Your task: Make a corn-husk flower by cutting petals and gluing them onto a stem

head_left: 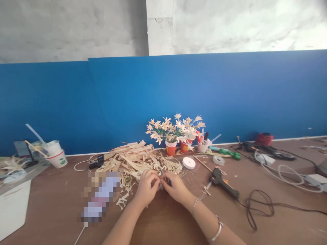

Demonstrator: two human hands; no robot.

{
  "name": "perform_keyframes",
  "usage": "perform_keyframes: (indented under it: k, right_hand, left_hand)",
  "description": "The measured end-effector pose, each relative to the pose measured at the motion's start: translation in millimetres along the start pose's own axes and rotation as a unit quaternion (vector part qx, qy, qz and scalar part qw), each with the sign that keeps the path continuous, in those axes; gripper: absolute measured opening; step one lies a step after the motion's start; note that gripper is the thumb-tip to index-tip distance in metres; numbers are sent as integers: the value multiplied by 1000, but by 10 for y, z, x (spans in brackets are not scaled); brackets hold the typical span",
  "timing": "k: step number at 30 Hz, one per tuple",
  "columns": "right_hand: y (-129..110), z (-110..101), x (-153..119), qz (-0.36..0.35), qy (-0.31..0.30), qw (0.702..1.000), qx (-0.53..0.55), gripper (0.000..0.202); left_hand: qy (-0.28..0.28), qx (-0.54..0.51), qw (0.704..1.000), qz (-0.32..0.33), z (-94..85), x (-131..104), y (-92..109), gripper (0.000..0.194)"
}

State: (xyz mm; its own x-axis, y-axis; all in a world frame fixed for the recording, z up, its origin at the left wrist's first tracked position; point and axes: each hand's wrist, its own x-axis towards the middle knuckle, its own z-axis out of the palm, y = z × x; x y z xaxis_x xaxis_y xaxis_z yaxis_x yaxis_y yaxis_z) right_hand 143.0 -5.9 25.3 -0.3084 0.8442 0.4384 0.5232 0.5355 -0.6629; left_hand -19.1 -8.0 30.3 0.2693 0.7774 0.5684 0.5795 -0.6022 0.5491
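My left hand [147, 185] and my right hand [174, 185] meet above the brown table, fingertips pinched close together. Something small and pale shows between them, with a thin dark piece at the right hand's fingers; what these are cannot be made out. Just beyond lies a heap of dry, pale husk strips [135, 158]. Pale flowers [166, 129] stand in a red cup [171, 148] behind the heap, with a second red cup [185, 147] of flowers beside it. A white tape roll [189, 163] lies right of the heap.
A black glue gun [222, 183] with its looping cord [260, 204] lies at the right. A blurred-out object [100, 199] is left of my left hand. White cups [57, 158] stand far left. Cables and a power strip [316, 182] lie far right, before a blue partition [230, 92].
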Motion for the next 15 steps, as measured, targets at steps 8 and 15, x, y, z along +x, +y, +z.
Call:
perform_keyframes:
  k: [8,15]
  right_hand:
    - [-73,18,-28,-5,21,994,-111,13]
    - [-98,86,-24,-14,68,985,-159,13]
  left_hand:
    - [9,30,1000,4,43,-3,4,15]
    - [36,3,999,-28,124,-12,-21,19]
